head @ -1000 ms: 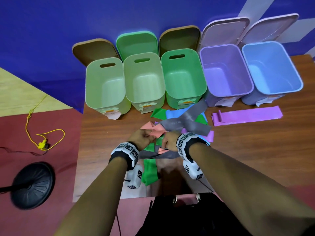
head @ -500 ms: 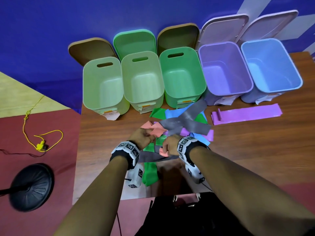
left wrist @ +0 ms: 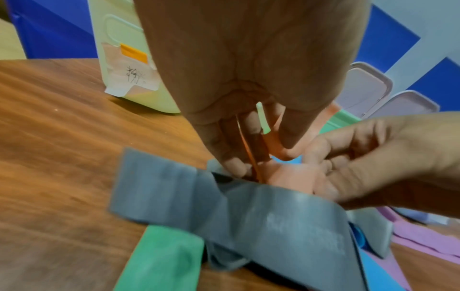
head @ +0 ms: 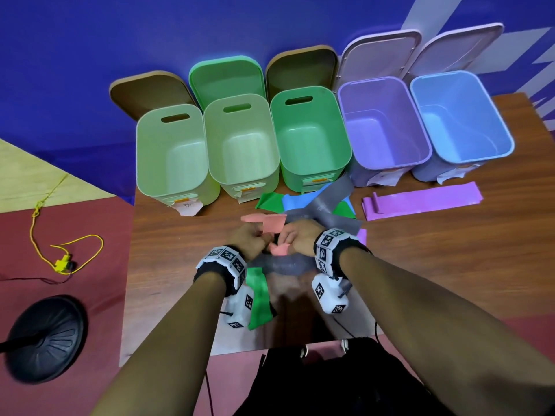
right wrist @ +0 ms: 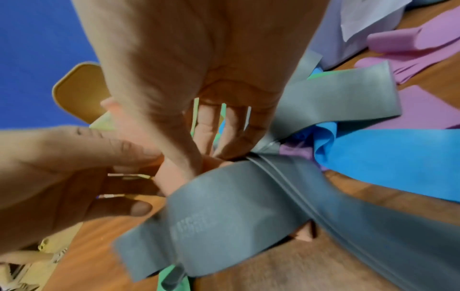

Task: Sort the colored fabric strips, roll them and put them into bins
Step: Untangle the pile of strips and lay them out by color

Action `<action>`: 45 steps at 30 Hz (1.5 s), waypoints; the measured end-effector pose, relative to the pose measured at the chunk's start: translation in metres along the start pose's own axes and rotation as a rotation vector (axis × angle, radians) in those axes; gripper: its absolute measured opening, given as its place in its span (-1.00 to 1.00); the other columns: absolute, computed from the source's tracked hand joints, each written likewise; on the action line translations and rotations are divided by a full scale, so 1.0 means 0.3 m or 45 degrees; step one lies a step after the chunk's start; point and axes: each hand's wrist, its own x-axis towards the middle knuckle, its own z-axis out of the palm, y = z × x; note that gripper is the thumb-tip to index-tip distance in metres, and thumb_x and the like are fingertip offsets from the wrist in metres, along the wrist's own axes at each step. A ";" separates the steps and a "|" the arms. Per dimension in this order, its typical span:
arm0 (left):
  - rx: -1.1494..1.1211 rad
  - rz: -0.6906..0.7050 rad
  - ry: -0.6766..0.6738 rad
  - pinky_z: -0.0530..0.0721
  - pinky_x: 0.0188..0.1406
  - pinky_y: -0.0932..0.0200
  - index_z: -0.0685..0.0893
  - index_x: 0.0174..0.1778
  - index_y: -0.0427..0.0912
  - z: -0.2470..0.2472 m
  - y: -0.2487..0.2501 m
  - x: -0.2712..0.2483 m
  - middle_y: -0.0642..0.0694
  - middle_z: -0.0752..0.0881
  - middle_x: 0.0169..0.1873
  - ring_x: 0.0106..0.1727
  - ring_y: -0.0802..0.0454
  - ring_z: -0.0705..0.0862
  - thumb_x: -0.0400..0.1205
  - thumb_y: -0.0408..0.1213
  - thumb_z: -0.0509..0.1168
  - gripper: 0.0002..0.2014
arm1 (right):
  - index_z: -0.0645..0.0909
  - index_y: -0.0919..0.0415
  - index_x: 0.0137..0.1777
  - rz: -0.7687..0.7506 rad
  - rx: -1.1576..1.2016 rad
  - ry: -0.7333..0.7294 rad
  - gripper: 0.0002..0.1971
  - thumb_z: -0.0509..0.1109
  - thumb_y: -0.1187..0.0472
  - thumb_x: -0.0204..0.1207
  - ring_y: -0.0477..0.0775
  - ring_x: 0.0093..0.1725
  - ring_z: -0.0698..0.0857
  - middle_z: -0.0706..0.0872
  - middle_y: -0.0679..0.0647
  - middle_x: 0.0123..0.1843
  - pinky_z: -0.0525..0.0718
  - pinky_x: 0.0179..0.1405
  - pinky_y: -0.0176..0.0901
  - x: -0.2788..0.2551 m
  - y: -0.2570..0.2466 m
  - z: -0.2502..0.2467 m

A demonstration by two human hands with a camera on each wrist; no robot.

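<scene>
Both hands meet over a pile of strips at the table's middle. My left hand (head: 250, 238) and right hand (head: 295, 240) both pinch a salmon-pink strip (head: 271, 222), whose rolled end (head: 280, 250) sits under the right fingers. A grey strip (head: 326, 202) crosses the pile and loops below the hands (left wrist: 261, 216). Green (head: 258, 292), blue (right wrist: 388, 149) and purple (right wrist: 423, 110) strips lie under it. One flat purple strip (head: 420, 199) rests to the right.
Several open bins stand in a row at the table's back: three green (head: 171, 151) (head: 243, 145) (head: 309, 139), one purple (head: 384, 127), one blue (head: 459, 115), lids leaning behind. A black round stand base (head: 45, 334) and yellow cord (head: 60, 256) lie on the floor left.
The pink strip's free end has been drawn closer to the hands as the roll under the right fingers grew. The hands stay together at the same spot.
</scene>
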 end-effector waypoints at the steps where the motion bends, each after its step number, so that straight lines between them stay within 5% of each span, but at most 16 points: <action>1: 0.021 0.012 0.000 0.56 -0.11 0.06 0.80 -0.07 -0.07 -0.005 0.024 -0.006 -0.13 0.76 -0.21 -0.19 -0.06 0.63 0.68 -0.23 0.31 -0.86 | 0.78 0.10 -0.21 0.047 0.122 0.017 -0.77 0.52 0.49 0.35 -0.34 -0.42 0.60 0.64 -0.25 -0.40 0.47 -0.35 -0.58 -0.006 -0.009 -0.022; 5: -0.033 0.092 -0.027 0.52 -0.14 0.08 0.75 -0.10 -0.33 -0.016 0.107 -0.010 -0.30 0.74 -0.17 -0.18 -0.11 0.62 0.68 -0.38 0.30 -0.86 | 0.73 0.12 -0.20 0.026 0.376 0.160 -0.76 0.50 0.50 0.36 -0.11 -0.33 0.60 0.69 0.03 -0.32 0.50 -0.41 -0.56 -0.028 -0.014 -0.097; 9: -0.177 0.060 0.003 0.74 0.11 -0.24 0.75 -0.34 -0.08 -0.020 0.159 0.012 -0.39 0.79 -0.16 -0.08 -0.34 0.77 0.49 -0.08 0.42 -0.83 | 0.70 0.15 -0.24 -0.003 0.486 0.270 -0.74 0.43 0.56 0.37 0.08 -0.33 0.62 0.73 0.33 -0.30 0.53 -0.33 -0.26 -0.047 -0.002 -0.158; 11: -0.257 0.049 -0.026 0.75 0.10 -0.28 0.77 -0.26 -0.18 -0.023 0.182 0.035 -0.35 0.81 -0.20 -0.18 -0.21 0.78 0.36 0.07 0.42 -0.65 | 0.68 0.04 -0.27 0.009 0.499 0.322 -0.71 0.47 0.51 0.37 0.01 -0.33 0.64 0.76 0.17 -0.32 0.57 -0.24 -0.19 -0.054 0.009 -0.188; 13: -0.304 0.064 -0.045 0.73 0.10 -0.22 0.77 -0.20 -0.24 -0.028 0.219 0.040 -0.30 0.79 -0.26 -0.24 -0.13 0.73 0.44 0.01 0.44 -0.67 | 0.66 -0.03 -0.28 0.028 0.496 0.373 -0.71 0.52 0.43 0.38 -0.12 -0.39 0.58 0.67 -0.08 -0.44 0.53 -0.27 -0.25 -0.059 0.017 -0.217; 17: -0.307 0.122 -0.055 0.72 0.09 -0.07 0.75 0.01 -0.24 -0.041 0.305 0.026 -0.22 0.82 -0.15 -0.09 -0.19 0.80 0.28 0.12 0.58 -0.44 | 0.66 -0.04 -0.32 0.087 0.500 0.439 -0.77 0.53 0.32 0.42 -0.23 -0.48 0.50 0.58 -0.21 -0.62 0.40 -0.37 -0.34 -0.084 0.026 -0.277; 19: -0.311 0.164 -0.057 0.70 0.05 -0.04 0.74 -0.06 -0.23 -0.046 0.343 0.022 -0.19 0.79 -0.18 -0.16 -0.17 0.76 0.34 -0.05 0.64 -0.59 | 0.67 -0.05 -0.32 0.093 0.506 0.457 -0.81 0.53 0.27 0.41 -0.24 -0.49 0.49 0.58 -0.32 -0.63 0.40 -0.33 -0.27 -0.099 0.032 -0.311; 22: -0.327 0.208 -0.066 0.70 0.05 -0.28 0.70 -0.12 -0.22 -0.048 0.393 0.021 -0.31 0.74 -0.22 -0.19 -0.17 0.68 0.55 -0.39 0.49 -0.91 | 0.71 -0.01 -0.27 0.095 0.568 0.467 -0.89 0.54 0.19 0.43 -0.17 -0.40 0.55 0.64 -0.25 -0.55 0.46 -0.25 -0.21 -0.133 0.028 -0.363; 24: -0.330 0.245 -0.060 0.68 0.14 -0.36 0.72 -0.08 -0.25 -0.053 0.419 0.027 -0.41 0.78 -0.16 -0.17 -0.18 0.72 0.48 -0.29 0.48 -0.84 | 0.71 0.04 -0.23 0.086 0.603 0.452 -0.88 0.51 0.26 0.48 -0.08 -0.29 0.63 0.71 -0.15 -0.41 0.52 -0.23 -0.21 -0.148 0.028 -0.393; 28: -0.293 0.316 -0.092 0.75 -0.06 -0.13 0.74 -0.09 -0.19 -0.063 0.473 0.025 -0.17 0.81 -0.31 -0.33 -0.08 0.75 0.57 -0.22 0.48 -0.88 | 0.76 0.14 -0.16 0.073 0.611 0.469 -0.93 0.48 0.32 0.47 0.19 -0.01 0.74 0.80 0.10 -0.15 0.66 0.11 -0.02 -0.186 0.017 -0.447; 31: -0.366 0.302 -0.071 0.77 -0.09 -0.01 0.72 0.06 -0.35 -0.066 0.504 0.021 -0.15 0.81 -0.32 -0.37 0.01 0.76 0.62 -0.18 0.46 -0.72 | 0.74 0.09 -0.13 0.086 0.653 0.467 -0.78 0.36 0.43 0.47 0.00 -0.27 0.64 0.67 -0.03 -0.34 0.58 -0.26 -0.25 -0.226 0.004 -0.498; 35: -0.393 0.319 -0.059 0.74 0.01 0.01 0.72 0.10 -0.27 -0.071 0.523 0.017 -0.16 0.78 -0.19 -0.21 -0.04 0.73 0.31 0.08 0.66 -0.40 | 0.73 0.12 -0.03 0.080 0.640 0.506 -0.69 0.24 0.47 0.49 -0.04 -0.39 0.52 0.58 0.01 -0.39 0.43 -0.43 -0.26 -0.256 -0.011 -0.534; 39: -0.324 0.350 -0.012 0.73 0.11 0.07 0.65 0.00 -0.03 -0.069 0.547 0.019 0.00 0.68 -0.17 -0.13 0.04 0.71 0.35 -0.20 0.68 -0.59 | 0.74 0.14 -0.04 0.059 0.703 0.559 -0.62 0.17 0.54 0.47 -0.08 -0.49 0.45 0.53 -0.01 -0.45 0.39 -0.54 -0.31 -0.258 -0.011 -0.548; 42: -0.322 0.367 0.035 0.73 0.05 -0.04 0.68 0.01 -0.11 -0.078 0.560 0.013 -0.05 0.71 -0.20 -0.18 -0.01 0.72 0.44 -0.23 0.63 -0.69 | 0.75 0.10 -0.10 0.054 0.741 0.524 -0.61 0.18 0.53 0.47 -0.17 -0.56 0.48 0.57 -0.12 -0.52 0.39 -0.57 -0.36 -0.262 -0.017 -0.563; 45: -0.234 0.398 0.133 0.75 -0.04 -0.21 0.71 0.03 -0.27 -0.101 0.559 0.021 -0.15 0.79 -0.21 -0.24 -0.11 0.76 0.54 -0.09 0.53 -0.67 | 0.75 0.05 -0.21 0.066 0.722 0.453 -0.65 0.27 0.50 0.45 -0.07 -0.39 0.56 0.64 -0.01 -0.38 0.49 -0.41 -0.30 -0.262 -0.022 -0.575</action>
